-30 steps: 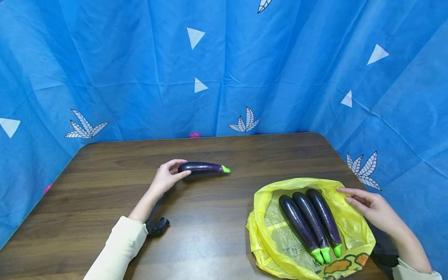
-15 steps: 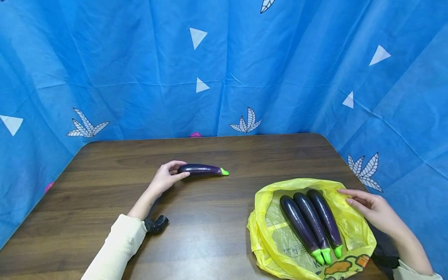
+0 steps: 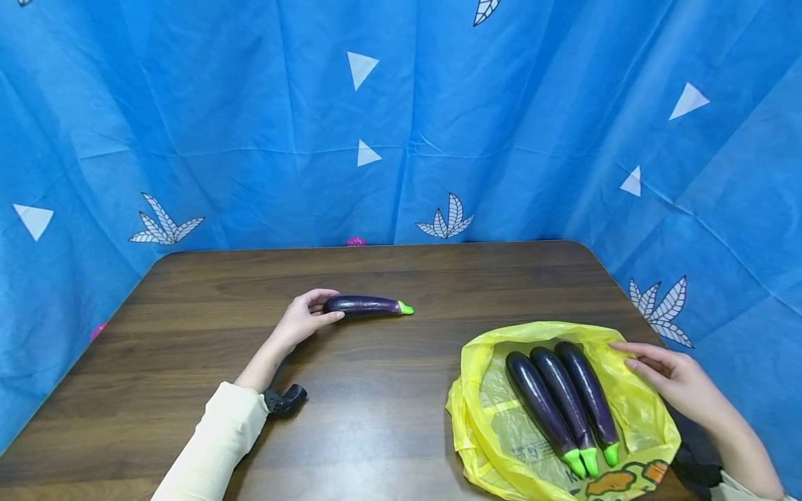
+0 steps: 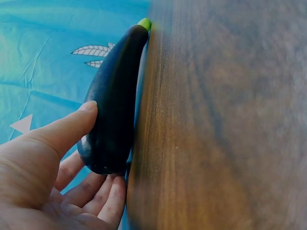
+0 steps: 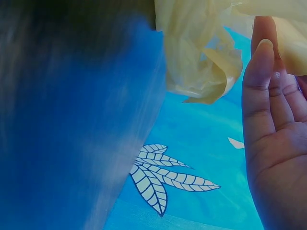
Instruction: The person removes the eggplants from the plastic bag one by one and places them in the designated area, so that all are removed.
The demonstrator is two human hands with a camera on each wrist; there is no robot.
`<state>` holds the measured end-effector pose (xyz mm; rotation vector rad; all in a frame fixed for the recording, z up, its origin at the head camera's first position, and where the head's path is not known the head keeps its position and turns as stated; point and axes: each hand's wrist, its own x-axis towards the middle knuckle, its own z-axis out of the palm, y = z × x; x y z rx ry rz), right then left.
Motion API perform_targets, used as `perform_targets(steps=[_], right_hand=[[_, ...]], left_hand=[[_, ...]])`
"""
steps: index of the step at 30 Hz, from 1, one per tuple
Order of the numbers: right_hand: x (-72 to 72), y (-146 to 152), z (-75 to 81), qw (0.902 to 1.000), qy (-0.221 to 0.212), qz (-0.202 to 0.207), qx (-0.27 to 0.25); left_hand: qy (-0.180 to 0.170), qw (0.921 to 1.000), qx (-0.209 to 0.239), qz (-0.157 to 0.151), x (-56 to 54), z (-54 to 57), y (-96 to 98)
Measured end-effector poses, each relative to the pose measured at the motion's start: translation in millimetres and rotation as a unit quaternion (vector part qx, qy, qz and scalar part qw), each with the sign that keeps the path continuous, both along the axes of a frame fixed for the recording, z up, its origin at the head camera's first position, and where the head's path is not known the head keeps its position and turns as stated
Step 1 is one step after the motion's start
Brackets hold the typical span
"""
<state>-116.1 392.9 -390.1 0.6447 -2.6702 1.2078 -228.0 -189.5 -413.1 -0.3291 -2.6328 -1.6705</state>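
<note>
My left hand (image 3: pixel 303 320) grips the thick end of a dark purple eggplant (image 3: pixel 366 306), thumb on one side and fingers on the other. Its bright green stem end points right, low over the brown table. Close up in the left wrist view, the eggplant (image 4: pixel 115 96) lies alongside the tabletop. On the right stands a yellow plastic bag (image 3: pixel 466 410), its mouth spread wide, with three more eggplants (image 3: pixel 560 410) side by side inside. My right hand (image 3: pixel 683 383) holds the bag's right rim between thumb and fingers; the bag hides some fingertips in the right wrist view.
The brown wooden table (image 3: pixel 376 417) ends at a blue curtain (image 3: pixel 282 139) printed with white triangles and leaves, behind and to the right. A black wrist strap device (image 3: pixel 286 400) sits below my left wrist.
The held eggplant has sunk slightly toward the table, still in my left hand. The right hand keeps its place on the bag rim. The whole head view has shifted a little.
</note>
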Motion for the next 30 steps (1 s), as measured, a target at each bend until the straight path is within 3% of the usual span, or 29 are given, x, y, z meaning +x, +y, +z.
perform_targets(steps=[9, 14, 18, 25, 30], right_hand=[[-0.4, 0, -0.6, 1.0, -0.002, 0.002, -0.002], [-0.7, 0, -0.1, 1.0, -0.001, 0.001, -0.002], [-0.6, 0, 0.2, 1.0, -0.001, -0.001, 0.0], [-0.8, 0, 0.4, 1.0, -0.002, -0.002, 0.005], [-0.6, 0, 1.5, 1.0, -0.007, -0.001, 0.006]], left_hand=[[0.004, 0.9999, 0.01, -0.009, 17.5, 26.7, 11.7], [0.006, 0.9999, 0.008, -0.006, 19.7, 29.7, 12.9], [0.009, 0.9999, 0.008, -0.008, 17.3, 26.6, 10.7], [0.006, 0.9998, 0.02, -0.005, 0.4, -0.8, 0.3], [0.013, 0.9998, 0.015, -0.004, -1.4, -4.9, -2.4]])
